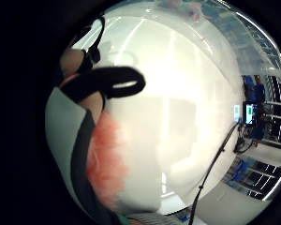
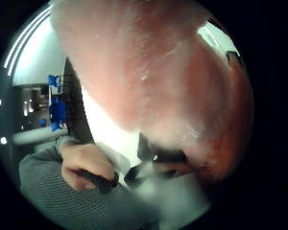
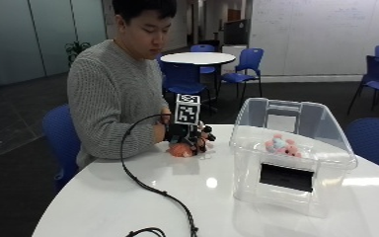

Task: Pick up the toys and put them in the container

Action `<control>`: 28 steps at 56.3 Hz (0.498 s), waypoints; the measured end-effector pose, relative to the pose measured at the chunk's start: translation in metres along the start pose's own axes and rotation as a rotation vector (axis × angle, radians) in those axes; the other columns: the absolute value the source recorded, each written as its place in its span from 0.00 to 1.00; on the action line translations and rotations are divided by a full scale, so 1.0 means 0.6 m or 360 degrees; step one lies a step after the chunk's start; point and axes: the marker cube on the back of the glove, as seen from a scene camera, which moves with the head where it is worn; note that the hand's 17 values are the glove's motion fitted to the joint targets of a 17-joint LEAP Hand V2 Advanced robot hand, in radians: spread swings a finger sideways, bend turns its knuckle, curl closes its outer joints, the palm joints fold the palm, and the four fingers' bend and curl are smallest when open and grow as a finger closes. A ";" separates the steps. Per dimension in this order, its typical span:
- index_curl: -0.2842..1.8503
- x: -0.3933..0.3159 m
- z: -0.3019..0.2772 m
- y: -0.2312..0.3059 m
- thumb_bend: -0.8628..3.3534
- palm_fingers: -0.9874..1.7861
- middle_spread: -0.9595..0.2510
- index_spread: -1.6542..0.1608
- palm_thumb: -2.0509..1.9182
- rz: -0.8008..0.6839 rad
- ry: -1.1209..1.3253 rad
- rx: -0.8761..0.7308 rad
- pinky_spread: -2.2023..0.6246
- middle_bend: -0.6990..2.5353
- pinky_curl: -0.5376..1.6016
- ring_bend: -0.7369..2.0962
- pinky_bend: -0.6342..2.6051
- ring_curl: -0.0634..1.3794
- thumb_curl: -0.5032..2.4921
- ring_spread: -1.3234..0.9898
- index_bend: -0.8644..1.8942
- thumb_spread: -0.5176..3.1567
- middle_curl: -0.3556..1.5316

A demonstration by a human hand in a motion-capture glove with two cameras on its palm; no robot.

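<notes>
The fingers (image 3: 205,137) of the gloved right hand (image 3: 188,136) are curled around a pink-orange plush toy (image 3: 180,149), which sits low under the palm, at or just above the white tabletop (image 3: 176,197); whether it still touches the surface cannot be told. In the thumb side palm view the toy's fuzzy pink body (image 2: 149,72) fills most of the picture, close against the palm, and the person's bare other hand (image 2: 84,165) shows beyond it, resting by a grey sleeve. In the little finger side palm view only an orange fringe of the toy (image 1: 107,159) shows beside the glove's straps, over the bright tabletop. Near the hand, to the side away from the person, a clear plastic container (image 3: 288,158) stands on the tabletop without a lid. Inside it lies a pink and pale blue plush toy (image 3: 282,146).
</notes>
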 end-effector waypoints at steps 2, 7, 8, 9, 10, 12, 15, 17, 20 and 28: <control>0.20 0.000 0.001 -0.001 0.21 0.40 0.68 0.73 0.56 0.0006 0.0015 0.0002 0.72 0.26 0.45 0.61 0.62 0.41 0.28 0.47 0.31 0.49 0.33; 0.18 -0.012 0.002 -0.002 0.21 0.41 0.67 0.73 0.57 -0.0006 0.0040 0.0012 0.70 0.28 0.46 0.67 0.64 0.43 0.29 0.45 0.31 0.49 0.34; 0.17 -0.014 0.001 -0.004 0.21 0.43 0.66 0.73 0.57 -0.0007 0.0044 0.0028 0.70 0.29 0.45 0.68 0.64 0.43 0.29 0.44 0.30 0.49 0.35; 0.16 -0.016 0.001 -0.005 0.21 0.44 0.65 0.73 0.58 -0.0008 0.0048 0.0049 0.69 0.31 0.45 0.68 0.64 0.43 0.29 0.44 0.30 0.50 0.36; 0.16 -0.017 0.000 -0.007 0.21 0.45 0.64 0.73 0.58 -0.0010 0.0053 0.0072 0.69 0.32 0.45 0.69 0.64 0.43 0.29 0.44 0.30 0.50 0.36; 0.14 -0.017 -0.002 -0.009 0.22 0.49 0.63 0.73 0.59 -0.0010 0.0057 0.0123 0.68 0.37 0.44 0.70 0.63 0.43 0.30 0.43 0.29 0.50 0.39; 0.13 -0.019 -0.004 -0.013 0.22 0.53 0.61 0.73 0.60 0.0010 0.0032 0.0219 0.67 0.42 0.44 0.72 0.63 0.43 0.30 0.42 0.30 0.50 0.42; 0.13 -0.016 -0.006 -0.015 0.23 0.56 0.59 0.73 0.63 0.0014 0.0007 0.0276 0.66 0.44 0.44 0.72 0.63 0.43 0.32 0.41 0.32 0.49 0.43; 0.14 -0.010 -0.008 -0.017 0.24 0.59 0.57 0.74 0.65 0.0009 -0.0024 0.0316 0.65 0.46 0.43 0.72 0.62 0.43 0.34 0.41 0.36 0.46 0.45; 0.16 -0.011 -0.006 -0.020 0.24 0.65 0.55 0.75 0.68 0.0009 -0.0054 0.0299 0.65 0.50 0.43 0.71 0.58 0.43 0.38 0.39 0.40 0.41 0.49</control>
